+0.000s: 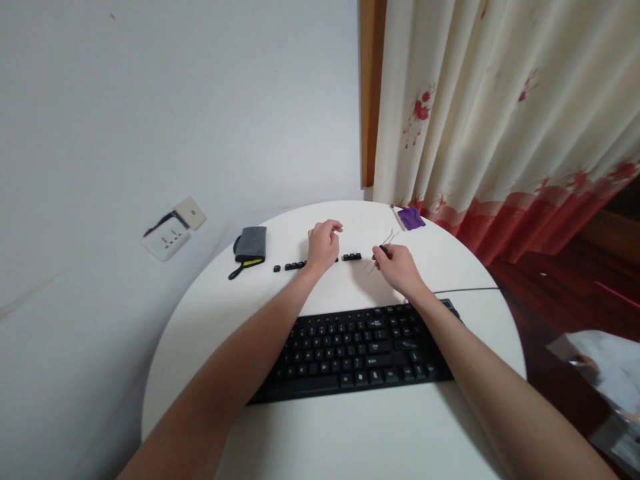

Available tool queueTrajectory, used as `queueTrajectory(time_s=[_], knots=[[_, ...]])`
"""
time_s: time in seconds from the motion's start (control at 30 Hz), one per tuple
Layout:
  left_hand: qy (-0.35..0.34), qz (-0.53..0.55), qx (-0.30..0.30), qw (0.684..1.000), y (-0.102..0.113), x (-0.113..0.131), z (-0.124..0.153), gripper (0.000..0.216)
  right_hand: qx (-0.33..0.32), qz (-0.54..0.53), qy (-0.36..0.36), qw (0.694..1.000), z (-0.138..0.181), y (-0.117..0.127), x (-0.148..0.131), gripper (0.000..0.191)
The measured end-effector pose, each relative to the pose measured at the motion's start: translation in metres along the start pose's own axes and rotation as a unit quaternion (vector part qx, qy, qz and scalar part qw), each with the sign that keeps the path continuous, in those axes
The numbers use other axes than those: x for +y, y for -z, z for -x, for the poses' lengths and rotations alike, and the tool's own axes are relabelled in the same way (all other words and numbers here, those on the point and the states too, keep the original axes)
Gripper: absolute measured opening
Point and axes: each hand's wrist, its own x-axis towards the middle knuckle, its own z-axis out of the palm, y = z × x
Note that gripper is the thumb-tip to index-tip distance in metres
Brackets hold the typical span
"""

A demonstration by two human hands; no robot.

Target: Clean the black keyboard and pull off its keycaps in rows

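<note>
My right hand (397,268) grips a thin wire keycap puller (389,237), its wires jutting out above and below my fingers. A small dark piece shows at the fingertips; I cannot tell whether it is the puller's handle or a keycap. My left hand (324,245) hovers over or rests at the row of loose black keycaps, its fingers loosely bent and apart, nothing seen in them. It hides the middle of that row; some keycaps (352,257) show to its right, others to its left. Nearer me lies a black keyboard (345,347), partly covered by both forearms.
Everything lies on a round white table (360,433). A grey pouch (251,244) with a dark strap sits at the left, a purple cloth (411,218) at the far right. A cable (467,290) runs off the right edge. Wall and curtain (450,133) border the table.
</note>
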Motion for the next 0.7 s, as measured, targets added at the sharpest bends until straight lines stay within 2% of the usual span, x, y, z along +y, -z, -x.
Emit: queueTrajectory(time_s=[0.2,0.33,0.47,0.7], knots=[[-0.009,0.02,-0.028,0.999,0.0,-0.002,0.001,0.041,0.007,-0.009,0.026,1.0,-0.001,0.01,-0.004,0.034],[-0.024,-0.006,-0.124,0.992,0.001,0.001,0.006,0.032,0.009,-0.003,0.021,1.0,-0.002,0.008,-0.003,0.034],[-0.037,-0.026,-0.201,0.979,0.0,0.004,0.011,0.044,0.001,0.006,0.017,1.0,-0.002,0.004,-0.001,0.034],[-0.047,-0.041,-0.205,0.977,-0.016,0.006,0.014,0.052,-0.006,0.01,0.013,1.0,-0.001,0.004,0.0,0.035]])
